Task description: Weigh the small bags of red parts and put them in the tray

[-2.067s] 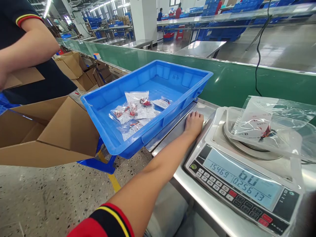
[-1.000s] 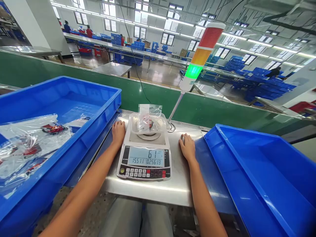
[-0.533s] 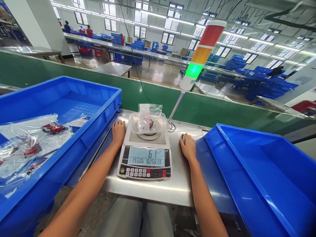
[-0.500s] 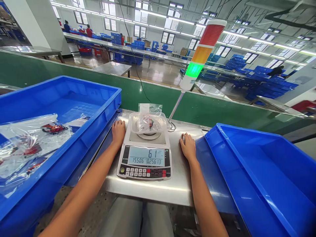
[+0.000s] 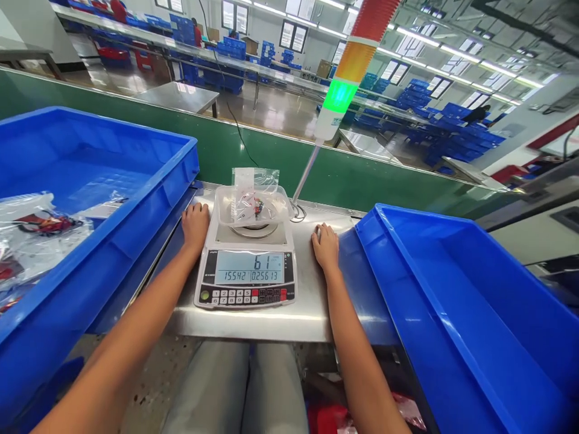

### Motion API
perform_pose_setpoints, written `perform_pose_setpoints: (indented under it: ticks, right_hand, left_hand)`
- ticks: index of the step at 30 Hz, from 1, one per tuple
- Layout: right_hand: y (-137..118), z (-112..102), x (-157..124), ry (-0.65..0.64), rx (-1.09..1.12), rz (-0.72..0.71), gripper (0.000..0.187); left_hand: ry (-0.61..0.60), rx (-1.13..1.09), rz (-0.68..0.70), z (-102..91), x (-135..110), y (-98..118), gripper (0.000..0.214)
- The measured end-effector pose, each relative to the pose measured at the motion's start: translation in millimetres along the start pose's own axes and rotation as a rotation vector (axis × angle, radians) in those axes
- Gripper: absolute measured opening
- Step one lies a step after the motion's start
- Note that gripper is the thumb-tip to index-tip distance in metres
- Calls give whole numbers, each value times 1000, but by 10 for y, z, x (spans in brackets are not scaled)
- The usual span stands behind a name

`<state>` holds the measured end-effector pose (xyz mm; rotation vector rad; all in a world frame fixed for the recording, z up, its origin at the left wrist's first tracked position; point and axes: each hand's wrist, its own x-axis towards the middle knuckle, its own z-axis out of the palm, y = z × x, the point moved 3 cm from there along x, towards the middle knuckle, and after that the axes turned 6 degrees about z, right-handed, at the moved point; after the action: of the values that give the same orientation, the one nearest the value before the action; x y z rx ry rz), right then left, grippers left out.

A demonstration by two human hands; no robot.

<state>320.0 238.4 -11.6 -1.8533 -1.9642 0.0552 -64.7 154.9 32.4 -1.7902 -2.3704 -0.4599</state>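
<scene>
we find the clear bag (image 5: pixel 253 202) lying in a clear tray (image 5: pixel 221 208) on the pan of the scale (image 5: pixel 246 283), with small red and black parts inside and its top edge standing up past the tray's back rim. the scale sits at the front edge of the steel desk (image 5: pixel 298 319), its display showing 61 in large figures. our left hand (image 5: pixel 195 228) lies flat on the steel just beside the scale, fingers released and holding nothing. our right hand (image 5: pixel 324 246) rests the same way on the other side, fingers released, with the scale between the two. a blue crate (image 5: pixel 113 181) runs along the desk's left edge with more bagged parts (image 5: pixel 40 226) in it, and a second blue crate (image 5: pixel 407 241) lies along the right edge. a stack light (image 5: pixel 339 96) glows green on its thin pole (image 5: pixel 305 175) at the back edge, a cable (image 5: pixel 297 211) looped at its foot. we judge the reading the weak point: a hand nudging the scale, or the bag's loose top catching the pole, could throw it off, and a knock could slide the tray from the pan
</scene>
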Motion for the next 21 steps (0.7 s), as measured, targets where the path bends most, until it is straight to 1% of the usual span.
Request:
perform_pose_setpoints:
  ticks: [5, 10, 13, 15, 17, 18, 19, 20, 21]
  right_hand:
    - [-73, -49, -22, 16, 8, 5, 47]
    - [-148, -107, -37, 17, -32, 15, 45]
    - [-200, -156, -50, 5, -73, 31, 44]
    - [-231, -193, -65, 9, -92, 40, 43]
    - [-254, -225, -83, 18, -108, 51, 40]
    - [-262, -238, -91, 23, -115, 58, 39]
    - [-267, -248, -97, 27, -122, 66, 37]
    - [-271, -256, -100, 31, -129, 73, 36]
    - [-273, -261, -101, 34, -135, 78, 35]
  left_hand:
    - [-37, -36, -21, -48, -3, 23, 43]
    - [-71, -114, -20, -139, -47, 49, 39]
    - [-72, -187, -34, -215, -53, 85, 37]
    - [-52, -240, -73, -293, -86, 80, 37]
    - [-1, -287, -143, -401, -212, 23, 39]
    - [35, -307, -190, -462, -330, -22, 42]
    - [88, -330, -242, -525, -494, -71, 45]
    - [132, -347, -286, -582, -701, -108, 49]
    - [200, -389, -339, -637, -949, -131, 52]
